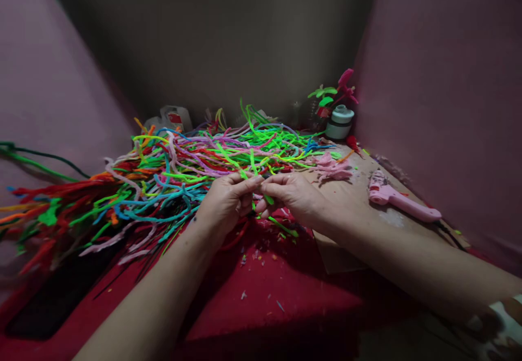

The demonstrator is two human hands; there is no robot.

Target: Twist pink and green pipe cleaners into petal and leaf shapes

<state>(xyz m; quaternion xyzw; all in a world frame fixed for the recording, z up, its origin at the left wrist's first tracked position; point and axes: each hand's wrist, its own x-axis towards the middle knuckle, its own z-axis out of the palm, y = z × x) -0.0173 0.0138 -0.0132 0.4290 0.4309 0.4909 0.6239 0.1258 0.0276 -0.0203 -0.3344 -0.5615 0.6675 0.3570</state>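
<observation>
My left hand (pixel 224 203) and my right hand (pixel 299 195) meet over the front of the table, thumbs and fingertips pinched together. Between them is a bright green pipe cleaner (pixel 268 200), gripped by both hands. Green ends stick out above and below the fingers; how they join is hidden. A small dark piece also shows at the right fingertips, too small to name. Right behind the hands spreads a large tangled heap of coloured pipe cleaners (pixel 196 157). A pink fuzzy bundle (pixel 332 166) lies beyond my right hand.
A pink glue gun (pixel 408 204) with a black cord rests on cardboard (pixel 338 252) at the right. At the back right stand a pale-lidded jar (pixel 340 122) and a pink fuzzy flower (pixel 346 85). Small scraps dot the red tablecloth (pixel 261 317). A dark flat object (pixel 53 301) lies left.
</observation>
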